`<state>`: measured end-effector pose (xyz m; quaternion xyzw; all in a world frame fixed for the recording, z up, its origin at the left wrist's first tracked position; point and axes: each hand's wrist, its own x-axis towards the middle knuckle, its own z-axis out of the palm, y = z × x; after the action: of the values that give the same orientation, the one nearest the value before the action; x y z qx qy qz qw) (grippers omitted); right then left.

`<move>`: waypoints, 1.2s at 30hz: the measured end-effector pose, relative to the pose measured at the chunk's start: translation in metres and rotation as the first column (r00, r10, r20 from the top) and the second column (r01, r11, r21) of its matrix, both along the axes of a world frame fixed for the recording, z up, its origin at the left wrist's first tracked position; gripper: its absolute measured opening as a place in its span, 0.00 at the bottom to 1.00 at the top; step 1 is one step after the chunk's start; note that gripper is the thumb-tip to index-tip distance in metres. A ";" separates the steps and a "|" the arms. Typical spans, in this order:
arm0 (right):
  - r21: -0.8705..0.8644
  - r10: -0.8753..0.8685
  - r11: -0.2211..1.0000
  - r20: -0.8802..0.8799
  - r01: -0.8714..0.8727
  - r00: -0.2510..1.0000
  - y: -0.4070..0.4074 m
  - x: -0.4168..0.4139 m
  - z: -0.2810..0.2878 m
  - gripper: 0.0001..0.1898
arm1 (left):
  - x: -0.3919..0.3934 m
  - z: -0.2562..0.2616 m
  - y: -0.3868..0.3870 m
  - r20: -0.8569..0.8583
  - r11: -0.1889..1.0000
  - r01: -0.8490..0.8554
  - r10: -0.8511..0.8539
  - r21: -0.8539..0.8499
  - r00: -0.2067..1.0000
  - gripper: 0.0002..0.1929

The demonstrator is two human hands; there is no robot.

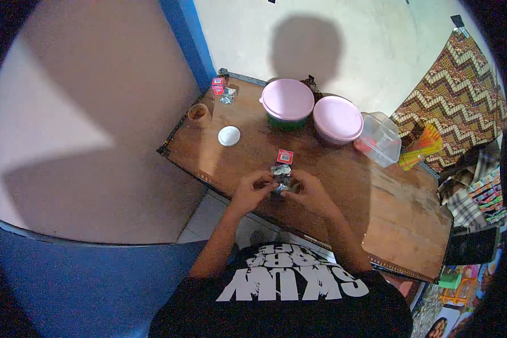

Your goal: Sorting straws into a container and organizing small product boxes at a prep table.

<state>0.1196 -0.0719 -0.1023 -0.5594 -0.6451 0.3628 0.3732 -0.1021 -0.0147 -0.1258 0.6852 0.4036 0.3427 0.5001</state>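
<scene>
Between both hands is a silver foil packet (pixel 281 172), its top crinkled. My left hand (pixel 254 189) pinches the packet's left side between thumb and fingers. On the opposite side, my right hand (pixel 306 192) grips it the same way. What the foil holds cannot be made out. Just beyond the packet, a small red box (pixel 284 156) bearing a barcode rests on the wooden table (pixel 245 158). A round white lid (pixel 229 136) lies flat to the left. Farther left stands a clear plastic cup (pixel 199 115) with brown matter inside.
Two pink-lidded tubs (pixel 288 99) (pixel 338 118) stand at the back. Right of them are a clear plastic container (pixel 379 139) and yellow-orange strips (pixel 421 147). Another red box (pixel 218 86) and a piece of foil (pixel 228 96) sit at the far left corner. Patterned cloth (pixel 456 97) hangs at right.
</scene>
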 end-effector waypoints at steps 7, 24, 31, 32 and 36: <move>0.019 0.074 0.997 0.088 -0.076 0.993 0.003 -0.006 0.014 0.22 | -0.006 0.000 -0.001 0.102 0.999 0.043 -0.041 -0.023 0.994 0.24; 0.061 0.025 0.997 0.281 -0.044 0.959 -0.003 0.001 -0.015 0.24 | -0.014 -0.019 0.007 -0.259 0.967 0.210 -0.168 0.145 0.951 0.29; 0.222 -0.012 0.972 0.366 -0.074 0.931 -0.002 -0.001 -0.027 0.22 | -0.015 -0.024 0.008 -0.255 0.923 0.167 -0.079 0.346 0.964 0.24; 0.180 -0.006 0.981 0.379 -0.067 0.925 -0.002 -0.002 -0.027 0.22 | -0.015 -0.024 0.008 -0.249 0.893 0.162 -0.058 0.421 0.967 0.24; 0.156 -0.008 0.986 0.433 -0.067 0.901 -0.001 0.004 -0.039 0.20 | -0.010 -0.013 0.006 -0.289 0.920 0.145 -0.037 0.363 0.957 0.23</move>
<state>0.1237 -0.0730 -0.1416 -0.5829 -0.7482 0.1802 0.2608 -0.1116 -0.0087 -0.1384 0.8283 0.3625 0.2915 0.3123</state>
